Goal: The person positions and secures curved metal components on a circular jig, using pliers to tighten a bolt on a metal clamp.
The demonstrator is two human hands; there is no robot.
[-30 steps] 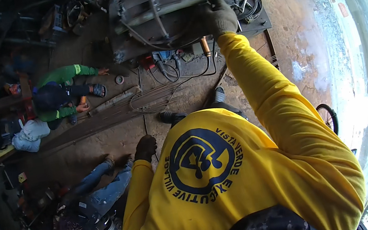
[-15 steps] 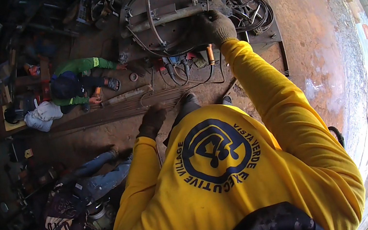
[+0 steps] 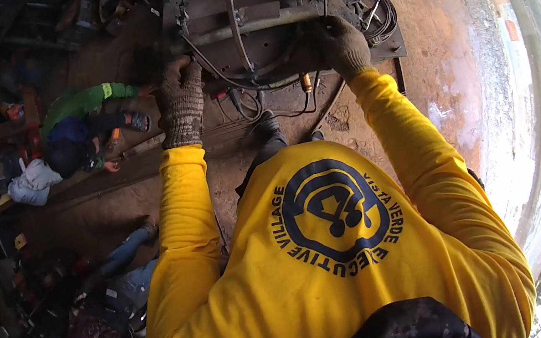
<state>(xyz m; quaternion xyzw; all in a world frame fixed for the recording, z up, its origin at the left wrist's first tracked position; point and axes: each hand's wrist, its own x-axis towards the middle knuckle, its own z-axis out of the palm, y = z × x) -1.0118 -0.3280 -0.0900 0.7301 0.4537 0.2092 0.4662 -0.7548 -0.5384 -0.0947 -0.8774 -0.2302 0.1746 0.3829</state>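
Note:
A dark round metal plate (image 3: 265,38) with holes in it lies ahead of me, with a frame of bent metal rod (image 3: 233,20) on top. A straight pipe (image 3: 263,25) crosses it from side to side. My left hand (image 3: 182,105), in a knitted work glove, is at the plate's left edge with its fingers curled. At the right edge, near the pipe's end, is my gloved right hand (image 3: 345,49), also closed. What lies within the fingers of either hand is hidden.
An orange-handled tool (image 3: 305,83) with cables hangs below the plate. Coiled wire (image 3: 379,12) lies to the right. A person in green sleeves (image 3: 78,123) crouches at the left, and another person in jeans (image 3: 101,336) is at the lower left. Long bars run along the floor.
My left hand has risen from beside my leg to the plate's left edge. My right hand stays at the right edge. The whole view has shifted slightly.

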